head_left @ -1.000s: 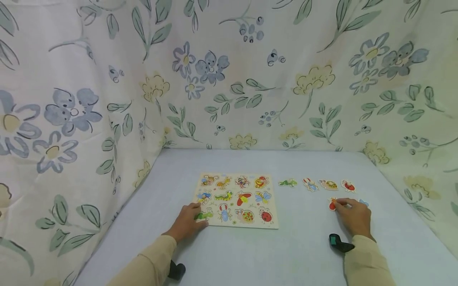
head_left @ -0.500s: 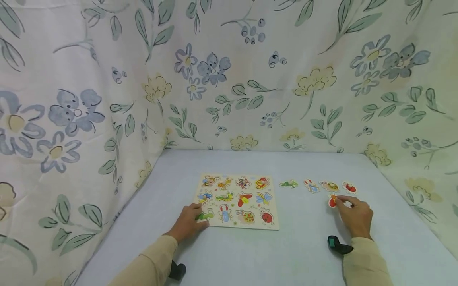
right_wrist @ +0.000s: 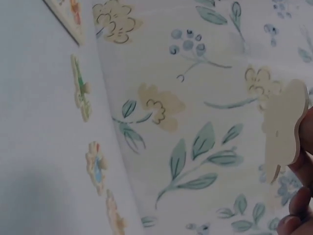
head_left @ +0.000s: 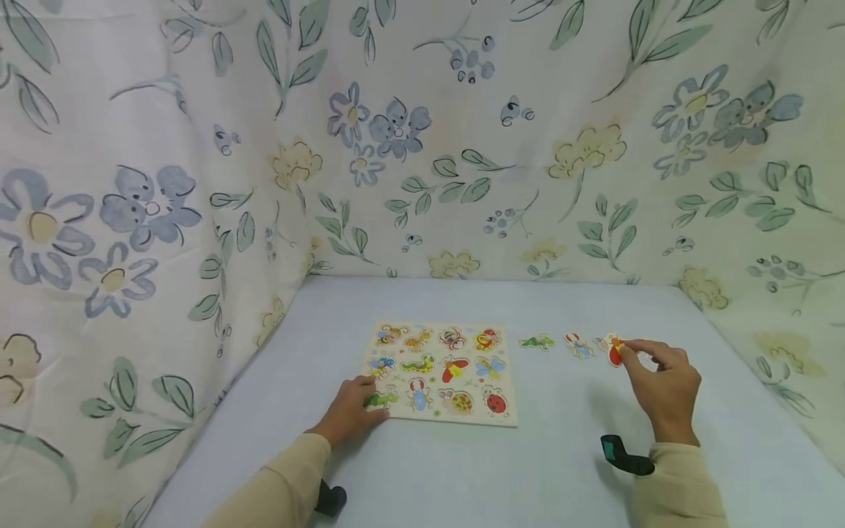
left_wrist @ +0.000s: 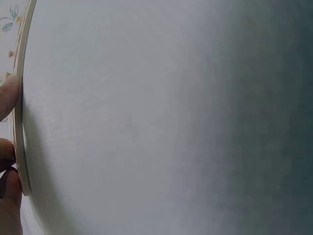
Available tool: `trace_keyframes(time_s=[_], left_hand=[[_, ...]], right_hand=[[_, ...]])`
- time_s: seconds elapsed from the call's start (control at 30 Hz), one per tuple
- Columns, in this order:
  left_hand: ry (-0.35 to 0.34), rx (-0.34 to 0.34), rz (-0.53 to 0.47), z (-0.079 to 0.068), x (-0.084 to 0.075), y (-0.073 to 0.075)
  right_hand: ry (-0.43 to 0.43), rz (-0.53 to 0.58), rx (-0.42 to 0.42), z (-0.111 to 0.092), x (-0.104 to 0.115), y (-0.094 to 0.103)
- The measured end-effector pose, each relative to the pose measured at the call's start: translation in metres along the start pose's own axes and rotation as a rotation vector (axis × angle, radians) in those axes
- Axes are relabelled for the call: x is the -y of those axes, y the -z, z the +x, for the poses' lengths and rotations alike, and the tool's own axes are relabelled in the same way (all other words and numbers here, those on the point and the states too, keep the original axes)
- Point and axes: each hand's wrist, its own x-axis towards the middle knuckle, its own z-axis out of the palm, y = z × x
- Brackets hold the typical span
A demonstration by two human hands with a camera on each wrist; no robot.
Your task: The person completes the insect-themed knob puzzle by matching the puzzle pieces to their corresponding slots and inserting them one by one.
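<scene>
And here's the cloth [head_left: 462, 220], pale and patterned, filling the whole back and running down both sides of the table [head_left: 502, 477]! Look at that print: blue flowers [head_left: 399, 130], soft yellow blooms [head_left: 587, 152], berries [head_left: 487, 70] and grey-green leaves [head_left: 676, 45], all outlined in dark strokes. Over on the left it falls in gentle folds (creases showing there, too). Below, the table spreads out smooth and pale blue-grey, its far edge meeting the cloth. Light is soft across the head view, while the left wrist view darkens to deep blue-green at its right.
</scene>
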Motion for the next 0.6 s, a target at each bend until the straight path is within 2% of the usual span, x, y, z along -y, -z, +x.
trace_keyframes(time_s=[0.27, 0.6], left_hand=[[-0.016, -0.013, 0.006, -0.002, 0.0, -0.001], [-0.007, -0.009, 0.012, -0.002, -0.001, 0.0]], right_hand=[[0.096, 0.067, -0.004, -0.001, 0.025, 0.005], [0.187, 0.115, 0.03, -0.004, 0.049, -0.007]])
